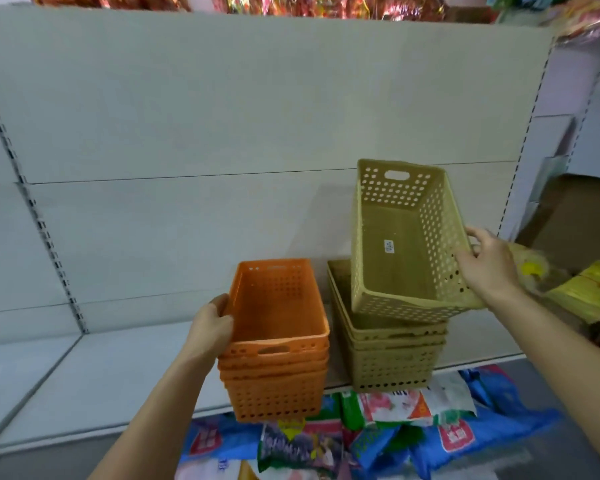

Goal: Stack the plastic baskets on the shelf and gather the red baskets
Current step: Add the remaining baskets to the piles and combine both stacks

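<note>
— Which step are we working on?
— We are stacking: our right hand (pixel 489 261) is closing its grip on the right wall of a tilted tan perforated basket (pixel 400 237), held over the tan basket stack (pixel 392 358) on the shelf (pixel 94 375).
— And the left hand (pixel 212 327)?
— It is gripping the left rim of the orange basket stack (pixel 278 344) at the shelf edge.
— Next?
— We are judging that the tan one needs levelling, then nesting.

I see bare shelf (pixel 84 368) from 7 to 9 o'clock, open for a hand. Orange stack (pixel 274 358) and tan stack (pixel 388 355) block centre; narrow gap between. Cardboard box (pixel 568 220) crowds 3 o'clock.
</note>
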